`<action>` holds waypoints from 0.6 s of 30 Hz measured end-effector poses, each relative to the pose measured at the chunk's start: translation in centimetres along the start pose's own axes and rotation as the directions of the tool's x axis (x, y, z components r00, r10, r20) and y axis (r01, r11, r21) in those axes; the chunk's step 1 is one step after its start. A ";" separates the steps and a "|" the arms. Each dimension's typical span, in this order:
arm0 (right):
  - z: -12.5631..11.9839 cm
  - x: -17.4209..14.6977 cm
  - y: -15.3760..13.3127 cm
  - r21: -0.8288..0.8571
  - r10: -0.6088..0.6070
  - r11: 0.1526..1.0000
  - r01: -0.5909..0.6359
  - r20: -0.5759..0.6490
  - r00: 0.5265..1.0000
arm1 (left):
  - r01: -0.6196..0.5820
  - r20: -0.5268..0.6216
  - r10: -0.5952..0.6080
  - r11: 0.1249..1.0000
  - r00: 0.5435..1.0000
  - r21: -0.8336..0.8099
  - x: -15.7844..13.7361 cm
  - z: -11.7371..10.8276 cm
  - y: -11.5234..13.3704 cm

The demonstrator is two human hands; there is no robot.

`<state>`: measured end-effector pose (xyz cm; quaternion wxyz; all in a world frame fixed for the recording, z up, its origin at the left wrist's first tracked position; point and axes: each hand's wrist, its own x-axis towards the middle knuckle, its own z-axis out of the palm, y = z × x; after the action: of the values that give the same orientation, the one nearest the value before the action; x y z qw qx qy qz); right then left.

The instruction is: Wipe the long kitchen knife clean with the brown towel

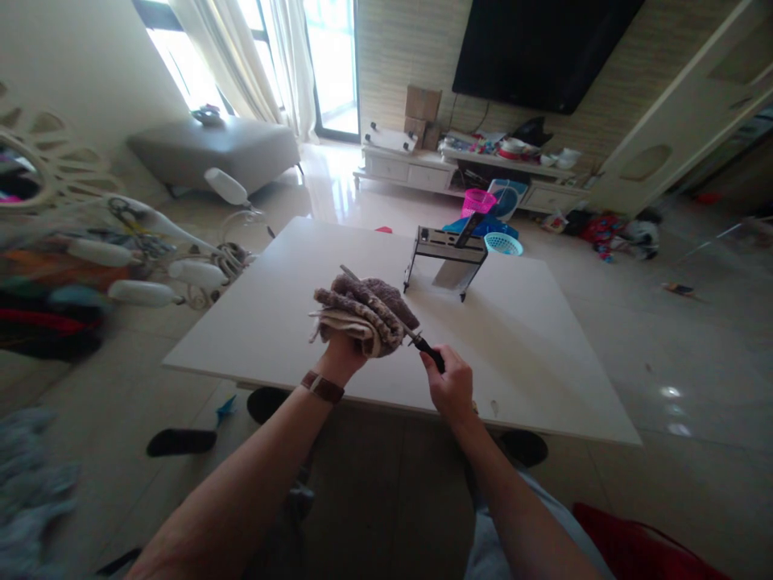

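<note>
Rod [427, 349] laid into a towel [368, 322]

The left hand [345, 360], arm stretched forward, clutches the bunched towel from below; the right hand [452, 385], fingers curled, grips the rod's black handle. Both work above the table's [543, 362] near edge. A stand [452, 246] (any lettering too small to read) occupies the far edge.

A brown band [322, 387] is worn just behind the left hand [345, 356], wrapped around the wrist, with a paler patch on it. By the right hand [452, 385], a yellowish spot [475, 408] is seen, too small to be made out. Forearms [513, 491] are bared. Near right, a pale grey-blue garment [490, 536] is worn.
</note>
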<state>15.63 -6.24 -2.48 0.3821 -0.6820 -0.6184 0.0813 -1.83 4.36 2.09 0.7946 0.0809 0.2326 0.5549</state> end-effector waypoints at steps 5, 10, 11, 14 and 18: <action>0.5 -0.2 -0.2 0.034 -0.027 0.999 0.024 0.065 0.998 | 0.026 0.037 -0.028 0.999 0.999 0.045 -0.5 -0.2 -2.8; 0.6 -0.2 -0.2 0.076 -0.024 0.997 0.019 0.071 0.997 | 0.045 0.015 -0.045 0.999 0.999 0.028 -0.1 -1.0 -3.0; 0.5 -0.2 -0.2 0.079 -0.024 0.997 0.019 0.071 0.997 | 0.049 0.012 -0.050 0.998 0.999 0.028 0.0 -1.0 -3.0; 0.5 -0.2 -0.2 0.090 -0.023 0.996 0.016 0.075 0.997 | 0.060 0.008 -0.060 0.998 0.998 0.031 -0.1 -0.9 -2.8; 0.5 -0.2 -0.3 0.092 -0.019 0.996 0.011 0.092 0.996 | 0.037 -0.001 -0.037 0.999 0.999 0.012 -0.2 -0.1 -2.6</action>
<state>15.04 -6.24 -2.69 0.3843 -0.6547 -0.6361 0.1379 0.22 3.16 1.03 0.8043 0.0810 0.2377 0.5386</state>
